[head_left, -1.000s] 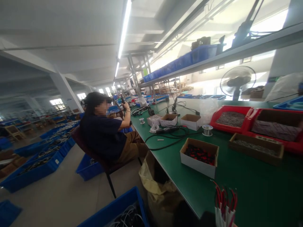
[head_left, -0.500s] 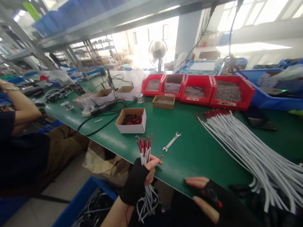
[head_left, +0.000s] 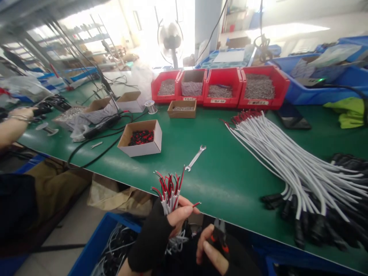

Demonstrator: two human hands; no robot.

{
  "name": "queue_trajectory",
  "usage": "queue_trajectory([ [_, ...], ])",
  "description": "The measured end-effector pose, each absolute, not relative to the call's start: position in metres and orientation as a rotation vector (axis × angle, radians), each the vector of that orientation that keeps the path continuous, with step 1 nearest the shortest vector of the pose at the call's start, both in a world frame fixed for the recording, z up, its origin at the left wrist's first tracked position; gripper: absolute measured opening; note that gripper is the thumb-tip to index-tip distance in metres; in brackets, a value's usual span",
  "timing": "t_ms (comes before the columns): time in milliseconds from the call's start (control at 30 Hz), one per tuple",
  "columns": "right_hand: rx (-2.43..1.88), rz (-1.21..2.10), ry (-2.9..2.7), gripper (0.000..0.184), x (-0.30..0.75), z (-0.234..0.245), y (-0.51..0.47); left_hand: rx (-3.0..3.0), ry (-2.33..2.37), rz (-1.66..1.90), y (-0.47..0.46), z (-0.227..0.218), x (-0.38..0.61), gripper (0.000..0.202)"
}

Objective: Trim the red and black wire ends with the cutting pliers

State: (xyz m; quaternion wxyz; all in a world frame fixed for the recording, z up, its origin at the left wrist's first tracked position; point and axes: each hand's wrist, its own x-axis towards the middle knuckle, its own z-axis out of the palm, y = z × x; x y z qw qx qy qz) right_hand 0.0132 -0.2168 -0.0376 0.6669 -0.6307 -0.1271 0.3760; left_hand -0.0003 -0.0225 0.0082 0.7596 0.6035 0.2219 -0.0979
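Observation:
My left hand [head_left: 161,232], in a black fingerless glove, is closed around a bunch of white cables with red and black wire tips [head_left: 169,189], held upright at the near edge of the green table [head_left: 230,172]. My right hand [head_left: 214,251], also gloved, grips small pliers with orange-and-black handles [head_left: 220,234] just right of the bunch, below the table edge. A small wrench [head_left: 196,157] lies on the table beyond the bunch. A large pile of white cables with red tips and black plugs [head_left: 296,165] is spread out on the right.
A cardboard box of red and black parts [head_left: 140,138] sits left of the wrench. Red bins [head_left: 221,86] of small metal parts line the back, with a fan [head_left: 171,38] behind. A seated person's arm [head_left: 14,122] reaches in at left. Blue crates [head_left: 109,245] stand on the floor.
The view swung from the seated person down to the table. My right hand left the table edge and now grips pliers beside the cable bunch.

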Motion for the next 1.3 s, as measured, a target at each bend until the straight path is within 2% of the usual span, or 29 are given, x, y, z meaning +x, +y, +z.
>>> queue_trajectory([
  [267, -1.448, 0.906, -0.209, 0.043, 0.009, -0.052, -0.214, 1.439, 0.467, -0.312, -0.023, 0.008, 0.0, 0.03],
  [667, -1.482, 0.877, -0.119, 0.024, -0.001, -0.063, -0.217, 1.653, 0.519, -0.398, -0.037, -0.002, 0.009, 0.026],
  [900, -1.674, 0.898, -0.021, 0.027, 0.008, -0.043, -0.221, 1.63, 0.53, -0.445, -0.038, -0.011, 0.01, 0.029],
  [1100, -1.61, 0.872, -0.047, 0.026, 0.012, -0.041, -0.224, 1.602, 0.515, -0.451, -0.039, -0.016, 0.015, 0.03],
  [1300, -1.611, 0.892, -0.071, 0.039, 0.012, -0.05, -0.226, 1.562, 0.498, -0.471, -0.04, -0.013, 0.02, 0.028],
])
